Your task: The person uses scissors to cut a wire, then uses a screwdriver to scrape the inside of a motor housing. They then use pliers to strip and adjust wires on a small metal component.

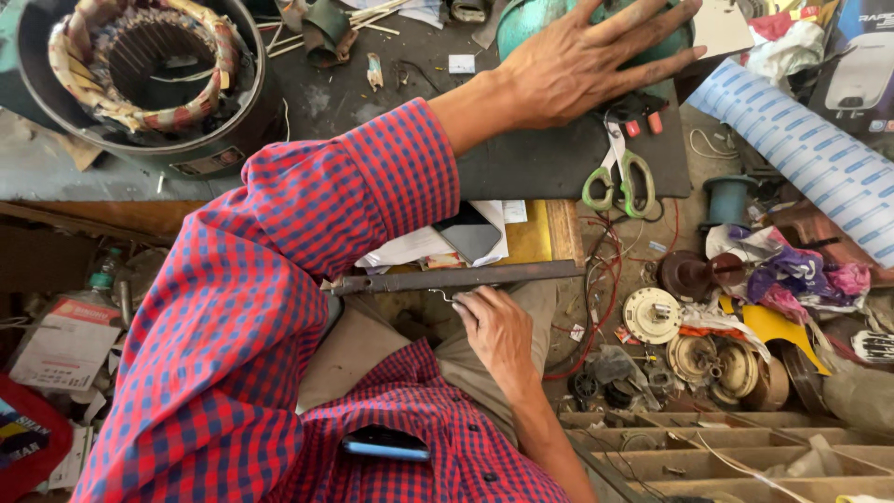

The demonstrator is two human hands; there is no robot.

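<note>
My left hand (587,61) lies flat with fingers spread on a round teal motor housing (521,19) at the top of the dark work mat (549,163). The red-and-blue checked sleeve runs down to the lower left. My right hand (498,335) rests over my lap, fingers curled, pinching what looks like a thin wire (442,295) just under a long dark metal bar (456,278). The bar lies across the bench edge. Whether the fingers also touch the bar I cannot tell.
A wound motor stator in a metal shell (140,74) sits top left. Green-handled scissors (619,182), a teal spool (726,196), a blue-striped roll (810,149), loose fan parts (694,359) and a wooden compartment tray (708,447) crowd the right. A phone (386,444) is in my shirt pocket.
</note>
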